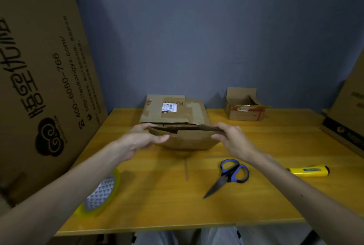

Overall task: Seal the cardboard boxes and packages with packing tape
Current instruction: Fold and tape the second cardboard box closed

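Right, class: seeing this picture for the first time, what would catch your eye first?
First, the two hands, left and right, gripping a cardboard box at mid-table, pressing its top flaps shut. Next, the blue-handled scissors and yellow knife to the right, and the tape roll near the left edge.

Single head cam, wide-angle — looks forward and down over the wooden table (pixel 177 205) toward the blue-grey wall (pixel 197 38). Close range — both forearms enter from the bottom edge, frame edges bowed by the lens. No second view, no overlap.
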